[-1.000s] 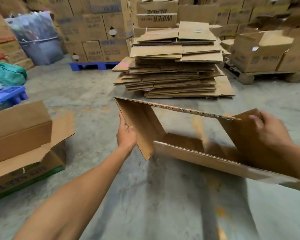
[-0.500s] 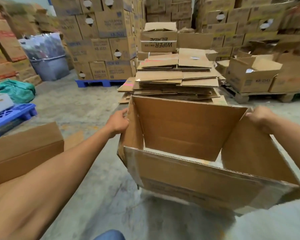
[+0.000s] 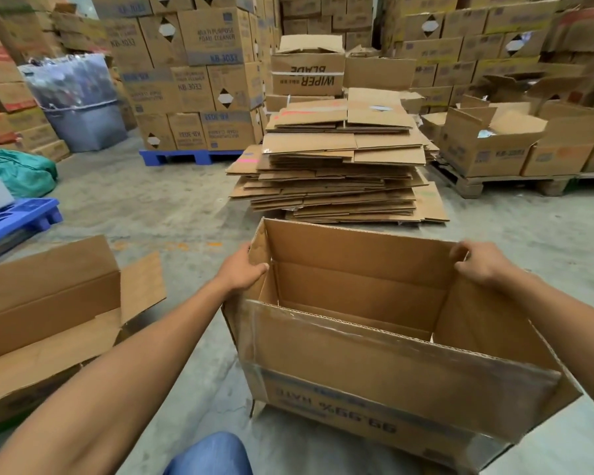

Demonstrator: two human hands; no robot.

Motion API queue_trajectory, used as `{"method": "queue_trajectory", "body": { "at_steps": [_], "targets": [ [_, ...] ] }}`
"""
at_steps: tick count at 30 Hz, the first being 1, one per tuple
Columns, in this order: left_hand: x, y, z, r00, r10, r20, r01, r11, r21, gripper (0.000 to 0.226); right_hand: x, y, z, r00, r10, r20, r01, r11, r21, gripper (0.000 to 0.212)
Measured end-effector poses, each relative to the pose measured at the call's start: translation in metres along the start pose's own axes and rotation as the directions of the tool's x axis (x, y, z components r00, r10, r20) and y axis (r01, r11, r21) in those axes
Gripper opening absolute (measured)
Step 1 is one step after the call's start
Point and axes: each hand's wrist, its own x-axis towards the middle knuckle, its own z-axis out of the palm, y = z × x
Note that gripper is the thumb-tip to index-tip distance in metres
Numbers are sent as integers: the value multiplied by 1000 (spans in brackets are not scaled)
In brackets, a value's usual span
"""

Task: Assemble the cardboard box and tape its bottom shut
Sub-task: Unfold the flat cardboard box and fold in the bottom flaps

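A brown cardboard box (image 3: 374, 365) stands opened into a rectangle on the concrete floor just in front of me, with its flaps up and old clear tape along its near flap. My left hand (image 3: 242, 270) grips the top of its left end flap. My right hand (image 3: 479, 264) grips the top of its right end flap. The inside is hollow, with flaps folded in low at the bottom. No tape roll is in sight.
A second open box (image 3: 48, 313) sits on the floor at my left. A pile of flattened cartons (image 3: 340, 166) lies straight ahead. Stacked cartons on pallets line the back and right; a blue pallet (image 3: 18, 217) and green bag (image 3: 21, 171) are far left.
The flat carton has been pulled open into a rectangular box and brought down closer to me. Both hands kept hold of its two ends.
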Motion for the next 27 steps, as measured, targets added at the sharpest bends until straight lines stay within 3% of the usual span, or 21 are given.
{"method": "queue_trajectory", "body": {
  "at_steps": [3, 6, 9, 12, 15, 18, 22, 25, 27],
  "targets": [
    [-5, 3, 8, 998, 38, 51, -48, 976, 215, 106, 10, 4, 8, 993, 78, 88, -60, 980, -188, 39],
    [-13, 4, 13, 997, 36, 66, -62, 899, 433, 122, 13, 0, 10, 990, 121, 65, -106, 973, -204, 50],
    [-26, 8, 8, 986, 7, 165, -84, 882, 464, 136, 19, -6, 11, 983, 163, 79, -147, 972, -182, 63],
    [-39, 6, 2, 964, 64, 259, -152, 930, 335, 145, 24, -12, 12, 979, 198, 58, -186, 970, -158, 63],
    [-48, -4, -4, 944, 166, 285, -221, 960, 172, 149, 32, -26, 15, 976, 206, 67, -199, 974, -105, 60],
    [-56, -9, -6, 926, 274, 259, -305, 948, 88, 149, 31, -49, 27, 963, 218, 159, -233, 969, 78, 61],
    [-62, -8, 0, 921, 286, 264, -316, 945, 80, 136, 9, -67, 62, 934, 174, 312, -268, 919, 289, 63],
    [-61, -6, 3, 927, 235, 293, -286, 947, 145, 124, -14, -62, 86, 858, 158, 489, -294, 932, 213, 55],
    [-59, -4, 2, 927, 203, 315, -273, 942, 196, 118, -23, -59, 89, 815, 126, 565, -224, 969, 107, 48]
  ]
}}
